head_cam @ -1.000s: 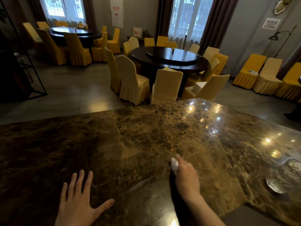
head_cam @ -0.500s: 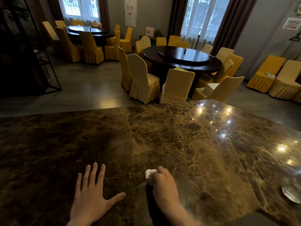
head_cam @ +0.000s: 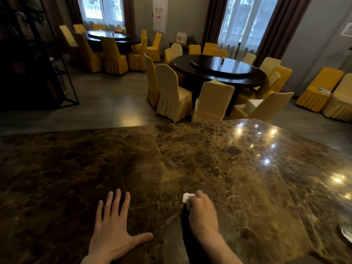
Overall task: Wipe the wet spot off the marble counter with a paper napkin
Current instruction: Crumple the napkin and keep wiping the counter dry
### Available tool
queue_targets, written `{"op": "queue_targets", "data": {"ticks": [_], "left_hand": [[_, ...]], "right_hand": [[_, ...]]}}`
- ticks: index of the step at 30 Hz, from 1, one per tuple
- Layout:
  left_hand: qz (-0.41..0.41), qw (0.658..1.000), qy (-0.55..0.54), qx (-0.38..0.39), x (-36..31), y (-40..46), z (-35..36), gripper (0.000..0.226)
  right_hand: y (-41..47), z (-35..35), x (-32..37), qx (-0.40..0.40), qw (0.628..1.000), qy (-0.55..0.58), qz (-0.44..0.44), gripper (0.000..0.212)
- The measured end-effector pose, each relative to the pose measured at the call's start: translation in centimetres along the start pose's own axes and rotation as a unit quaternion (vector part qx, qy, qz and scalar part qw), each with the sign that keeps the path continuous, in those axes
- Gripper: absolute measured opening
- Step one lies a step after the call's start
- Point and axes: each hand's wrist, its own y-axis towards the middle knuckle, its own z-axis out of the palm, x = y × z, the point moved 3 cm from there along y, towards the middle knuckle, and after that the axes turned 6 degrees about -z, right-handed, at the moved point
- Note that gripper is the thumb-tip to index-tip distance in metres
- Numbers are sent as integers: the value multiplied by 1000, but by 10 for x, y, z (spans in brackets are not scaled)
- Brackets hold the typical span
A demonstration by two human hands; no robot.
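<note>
The brown marble counter [head_cam: 219, 164] fills the lower half of the view. My right hand [head_cam: 203, 214] presses on it near the front middle, fingers closed around a crumpled white paper napkin [head_cam: 186, 199] that sticks out at the fingertips. A thin wet streak [head_cam: 170, 219] shines on the stone just left of that hand. My left hand [head_cam: 114, 229] lies flat on the counter, fingers spread, holding nothing, a short way left of the streak.
A glass dish [head_cam: 346, 232] sits at the counter's right edge. Beyond the counter's far edge are a dark round table [head_cam: 219, 70] ringed by yellow-covered chairs [head_cam: 171, 94], a second table [head_cam: 110, 37] at the back left, and a black metal shelf frame [head_cam: 62, 73].
My right hand has swept the napkin leftward and nearer to me across the marble. My left hand stays flat. The view has shifted to the left.
</note>
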Motion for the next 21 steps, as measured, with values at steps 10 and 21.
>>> {"op": "queue_targets", "data": {"ticks": [10, 21], "left_hand": [[-2, 999, 22, 41, 1, -1, -1, 155], [-6, 998, 33, 46, 1, 1, -1, 154]], "right_hand": [[-6, 4, 4, 15, 994, 16, -109, 12], [-31, 31, 66, 83, 973, 24, -215, 27]]}}
